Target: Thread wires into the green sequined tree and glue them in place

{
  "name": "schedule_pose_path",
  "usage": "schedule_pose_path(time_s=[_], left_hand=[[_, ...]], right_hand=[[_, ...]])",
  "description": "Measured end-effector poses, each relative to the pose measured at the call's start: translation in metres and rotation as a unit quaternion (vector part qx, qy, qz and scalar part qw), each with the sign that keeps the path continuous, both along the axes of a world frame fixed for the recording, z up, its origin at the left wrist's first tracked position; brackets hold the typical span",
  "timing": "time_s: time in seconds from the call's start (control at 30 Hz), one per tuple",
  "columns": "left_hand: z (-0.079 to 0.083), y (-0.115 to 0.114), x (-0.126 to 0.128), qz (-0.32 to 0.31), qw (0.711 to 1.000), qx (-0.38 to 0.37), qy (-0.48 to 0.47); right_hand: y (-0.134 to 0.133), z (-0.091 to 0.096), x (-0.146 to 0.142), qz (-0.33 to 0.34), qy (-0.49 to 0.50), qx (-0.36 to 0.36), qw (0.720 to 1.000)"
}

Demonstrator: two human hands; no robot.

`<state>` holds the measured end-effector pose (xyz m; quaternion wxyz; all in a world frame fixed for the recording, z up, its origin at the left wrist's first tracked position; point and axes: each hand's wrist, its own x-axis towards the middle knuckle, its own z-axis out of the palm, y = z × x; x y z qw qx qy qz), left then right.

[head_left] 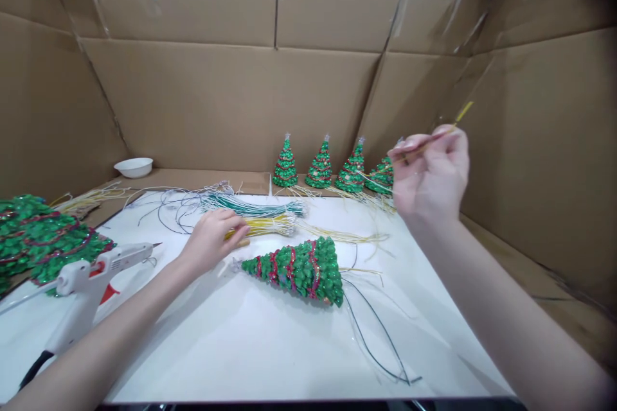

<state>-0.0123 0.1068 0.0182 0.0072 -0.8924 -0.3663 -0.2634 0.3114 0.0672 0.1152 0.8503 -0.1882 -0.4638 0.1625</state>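
Note:
My right hand (429,173) is raised on the right, its fingers pinched on a thin yellow wire (463,112) whose end sticks up past the fingertips. My left hand (214,237) rests on the bundle of yellow wires (270,226) with its fingers curled over one end; whether it grips any is hidden. Right behind that lies a bundle of green wires (260,207) with white ends. Nearer to me, a small green Christmas tree (301,270) with red garlands lies on its side, star tip to the left. Dark green wires (380,327) trail from its base.
A white hot glue gun (84,295) stands at the left, beside more decorated trees (48,237). Several upright trees (285,164) line the back, below cardboard walls (193,96). A white bowl (134,167) sits at the back left. Loose wires cross the white board (216,347).

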Motion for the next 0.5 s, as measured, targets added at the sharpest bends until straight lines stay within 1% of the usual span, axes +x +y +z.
schedule_pose_path(time_s=[0.1,0.17,0.2,0.23,0.3,0.33,0.37,0.4,0.43,0.5], left_hand=[[0.010,-0.009,0.009,-0.050,0.994,-0.038,-0.092],[0.020,-0.017,0.019,-0.081,0.981,-0.091,-0.150],[0.025,-0.022,0.023,-0.098,0.968,-0.136,-0.186],[0.030,-0.027,0.028,-0.120,0.949,-0.185,-0.226],[0.036,-0.035,0.035,-0.200,0.894,-0.260,-0.307],[0.038,-0.039,0.038,-0.243,0.867,-0.291,-0.324],[0.038,-0.042,0.040,-0.271,0.849,-0.314,-0.328],[0.037,-0.045,0.041,-0.291,0.839,-0.331,-0.320],[0.036,-0.049,0.042,-0.304,0.837,-0.340,-0.302],[0.033,-0.055,0.044,-0.300,0.847,-0.343,-0.274]], right_hand=[[0.001,0.009,-0.026,0.049,-0.035,0.004,0.998],[-0.002,0.013,-0.047,0.081,-0.068,0.013,0.994],[-0.005,0.015,-0.058,0.093,-0.083,0.016,0.992],[-0.009,0.016,-0.068,0.104,-0.098,0.015,0.990],[-0.017,0.015,-0.088,0.106,-0.134,-0.011,0.985],[-0.021,0.014,-0.095,0.108,-0.150,-0.026,0.982],[-0.024,0.012,-0.102,0.114,-0.166,-0.035,0.979],[-0.027,0.010,-0.107,0.122,-0.182,-0.039,0.975],[-0.029,0.008,-0.110,0.125,-0.193,-0.041,0.972],[-0.030,0.005,-0.115,0.126,-0.202,-0.039,0.970]])
